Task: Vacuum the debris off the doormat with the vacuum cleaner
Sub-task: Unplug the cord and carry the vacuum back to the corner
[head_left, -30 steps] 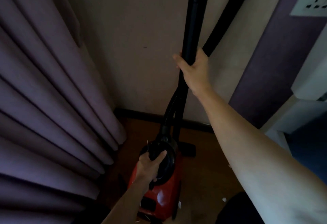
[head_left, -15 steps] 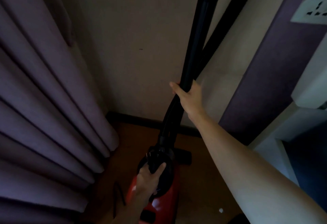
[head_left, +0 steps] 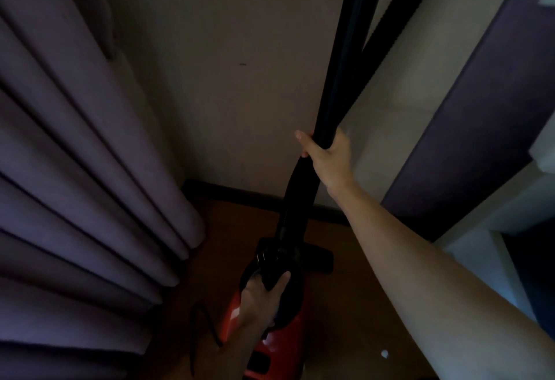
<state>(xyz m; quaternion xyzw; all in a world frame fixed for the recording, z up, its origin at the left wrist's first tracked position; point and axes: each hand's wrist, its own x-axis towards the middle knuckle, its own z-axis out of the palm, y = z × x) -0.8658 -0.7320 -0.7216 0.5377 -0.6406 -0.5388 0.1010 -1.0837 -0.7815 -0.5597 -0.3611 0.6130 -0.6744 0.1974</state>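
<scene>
Red vacuum cleaner (head_left: 283, 342) on floor (head_left: 348, 316), long axis twd wall (head_left: 225, 94); black tube (head_left: 345, 64) near-upright, top leaning right. L hand (head_left: 261, 298) grips handle (head_left: 270, 265), R hand (head_left: 329, 157) grips tube.

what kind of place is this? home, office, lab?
Most likely a dim corner of a room in a home. Floor-length pleated curtains hang on the left, a wooden floor meets a dark skirting board, and there is a red canister vacuum cleaner.
</scene>
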